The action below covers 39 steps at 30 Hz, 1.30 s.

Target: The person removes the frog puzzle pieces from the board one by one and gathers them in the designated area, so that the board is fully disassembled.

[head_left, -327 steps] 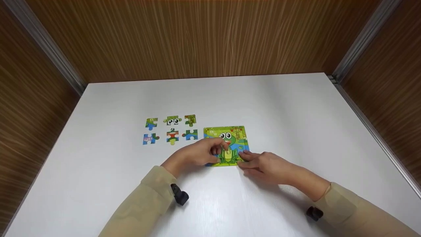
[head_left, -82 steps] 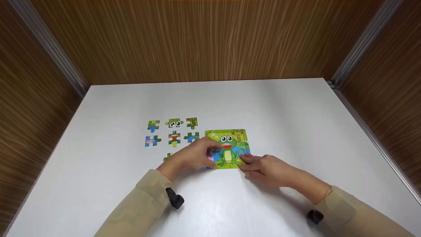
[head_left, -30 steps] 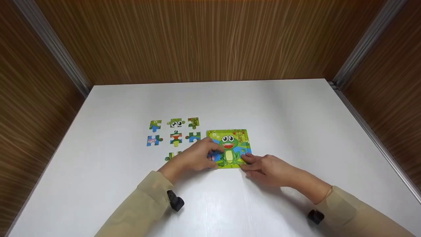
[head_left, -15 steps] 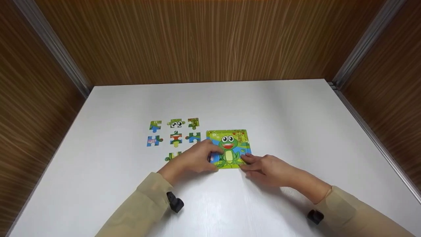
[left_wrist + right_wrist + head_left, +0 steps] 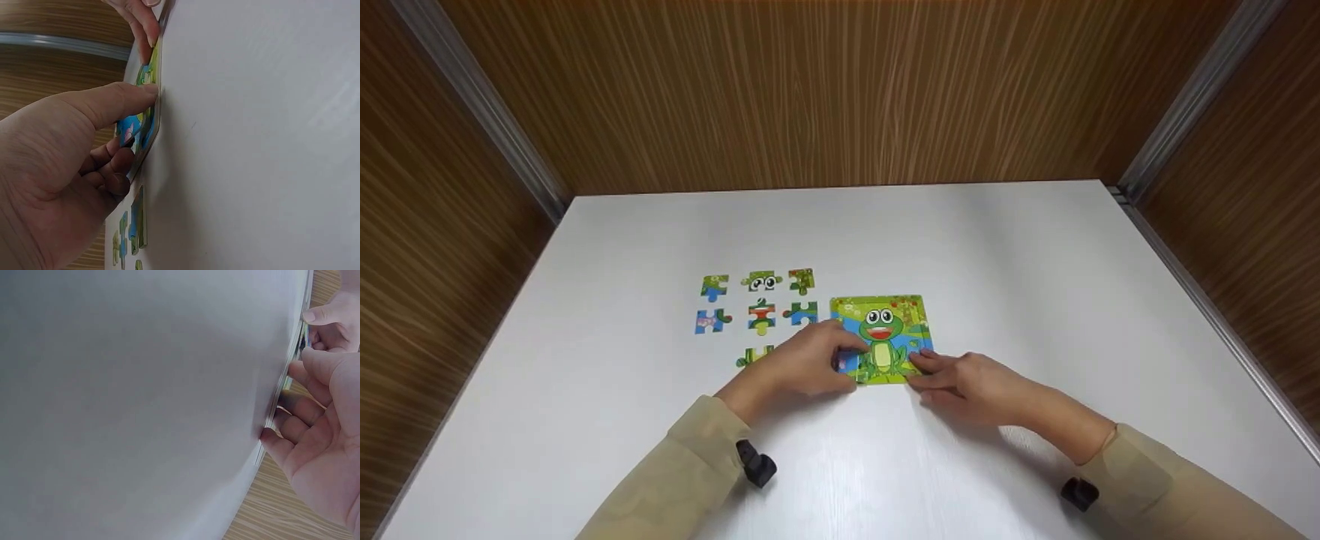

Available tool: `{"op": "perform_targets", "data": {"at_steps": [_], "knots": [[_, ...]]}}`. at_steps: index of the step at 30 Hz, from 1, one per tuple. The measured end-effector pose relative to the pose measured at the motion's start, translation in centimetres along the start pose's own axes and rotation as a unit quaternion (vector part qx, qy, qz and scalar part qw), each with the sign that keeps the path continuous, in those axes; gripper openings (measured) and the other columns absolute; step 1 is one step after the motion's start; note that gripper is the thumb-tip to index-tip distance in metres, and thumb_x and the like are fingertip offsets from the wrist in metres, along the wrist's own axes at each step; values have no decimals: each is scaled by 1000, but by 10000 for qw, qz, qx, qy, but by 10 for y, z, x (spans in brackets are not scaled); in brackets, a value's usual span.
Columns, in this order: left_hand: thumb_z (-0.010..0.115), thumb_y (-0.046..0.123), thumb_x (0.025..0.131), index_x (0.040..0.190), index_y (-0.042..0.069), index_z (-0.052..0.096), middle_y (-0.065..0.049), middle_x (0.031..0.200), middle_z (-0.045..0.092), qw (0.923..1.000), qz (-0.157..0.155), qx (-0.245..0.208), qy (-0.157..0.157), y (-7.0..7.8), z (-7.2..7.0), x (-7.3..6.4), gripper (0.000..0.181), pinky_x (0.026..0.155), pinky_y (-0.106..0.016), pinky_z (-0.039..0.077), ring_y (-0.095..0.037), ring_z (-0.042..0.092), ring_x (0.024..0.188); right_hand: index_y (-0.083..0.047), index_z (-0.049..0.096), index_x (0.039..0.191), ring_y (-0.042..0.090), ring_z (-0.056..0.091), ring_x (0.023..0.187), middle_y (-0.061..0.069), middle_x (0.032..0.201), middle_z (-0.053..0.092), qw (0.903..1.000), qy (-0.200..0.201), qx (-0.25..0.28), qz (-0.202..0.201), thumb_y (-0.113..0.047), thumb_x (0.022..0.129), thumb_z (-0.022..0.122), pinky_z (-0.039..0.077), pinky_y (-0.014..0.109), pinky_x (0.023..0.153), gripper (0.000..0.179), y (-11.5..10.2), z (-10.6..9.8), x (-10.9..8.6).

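Note:
The square frog jigsaw puzzle (image 5: 913,316) lies flat on the table. My left hand (image 5: 810,360) is at its lower left corner, thumb at the near edge, and pinches a green puzzle piece (image 5: 862,373) that tilts up out of the picture. In the left wrist view, the left hand (image 5: 67,152) has its other fingers curled under, and much of the piece is hidden. My right hand (image 5: 979,386) holds the puzzle's lower right corner between thumb and fingers. Seen from the right wrist, the right hand (image 5: 320,433) has its fingertips along the edge.
Loose pieces lie in rows left of the puzzle: one with eyes (image 5: 762,282), one with a red mouth (image 5: 761,315), one with a pink patch (image 5: 710,321). Another piece (image 5: 755,355) lies nearer, partly behind my left forearm. Wood-grain panels (image 5: 840,90) enclose the white table (image 5: 975,247).
Since the oldest frame, a piece has appeared in a nearer third row of the loose ones. Over the last second, a piece at the puzzle's lower left has tilted up. The right hand stays put.

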<state>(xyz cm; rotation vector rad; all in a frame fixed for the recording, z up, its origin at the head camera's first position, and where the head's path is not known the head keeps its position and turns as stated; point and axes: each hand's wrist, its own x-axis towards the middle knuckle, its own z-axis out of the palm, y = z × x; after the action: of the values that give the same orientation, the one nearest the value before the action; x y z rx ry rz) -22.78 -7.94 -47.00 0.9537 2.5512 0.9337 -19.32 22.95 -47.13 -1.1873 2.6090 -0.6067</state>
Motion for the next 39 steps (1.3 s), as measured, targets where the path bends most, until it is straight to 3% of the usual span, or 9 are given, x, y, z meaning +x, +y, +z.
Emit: {"op": "perform_targets", "data": {"at_steps": [4, 11, 17, 26, 31, 39], "knots": [[86, 14, 86, 139, 9, 69, 0, 111, 65, 9995, -224, -193, 84, -1, -3, -2, 57, 84, -34, 50, -18, 57, 95, -9, 70, 140, 33, 51, 142, 17, 154, 54, 10000, 43, 11, -66, -18, 105, 69, 48, 58, 107, 36, 0, 0, 0], [88, 12, 86, 137, 3, 66, -4, 109, 63, 9971, -157, -648, 362, -4, -16, -11, 57, 82, -36, 51, -22, 59, 92, -8, 70, 140, 34, 51, 142, 18, 153, 54, 9999, 58, -3, -96, -18, 105, 68, 48, 58, 106, 36, 0, 0, -1], [89, 17, 86, 139, 7, 66, -3, 120, 64, 9946, -367, -646, 718, -10, -31, -24, 58, 90, -38, 51, -21, 57, 104, -8, 70, 140, 35, 51, 142, 19, 153, 54, 9999, 84, -50, -116, -17, 105, 68, 49, 59, 105, 36, -1, 0, -1], [90, 19, 85, 142, 10, 66, -6, 132, 67, 9864, -701, -983, 1120, -28, -52, -50, 62, 104, -49, 48, -23, 58, 113, -9, 69, 141, 34, 51, 142, 18, 154, 54, 9999, 50, -93, -95, -18, 106, 67, 50, 58, 104, 37, -4, -1, -1], [91, 21, 86, 141, 11, 68, -1, 126, 67, 9824, -893, -1041, 1268, -39, -64, -65, 61, 99, -47, 50, -23, 59, 114, -10, 69, 142, 34, 49, 144, 17, 155, 53, 10000, -7, -20, -42, -18, 106, 67, 48, 58, 106, 37, -3, -1, -1], [91, 19, 85, 140, 9, 68, -4, 123, 67, 9786, -1211, -926, 1383, -62, -78, -92, 60, 96, -46, 48, -25, 58, 113, -11, 70, 141, 33, 50, 143, 16, 155, 53, 10000, 25, 12, -27, -18, 106, 68, 48, 58, 106, 36, -2, 0, -1]]}}
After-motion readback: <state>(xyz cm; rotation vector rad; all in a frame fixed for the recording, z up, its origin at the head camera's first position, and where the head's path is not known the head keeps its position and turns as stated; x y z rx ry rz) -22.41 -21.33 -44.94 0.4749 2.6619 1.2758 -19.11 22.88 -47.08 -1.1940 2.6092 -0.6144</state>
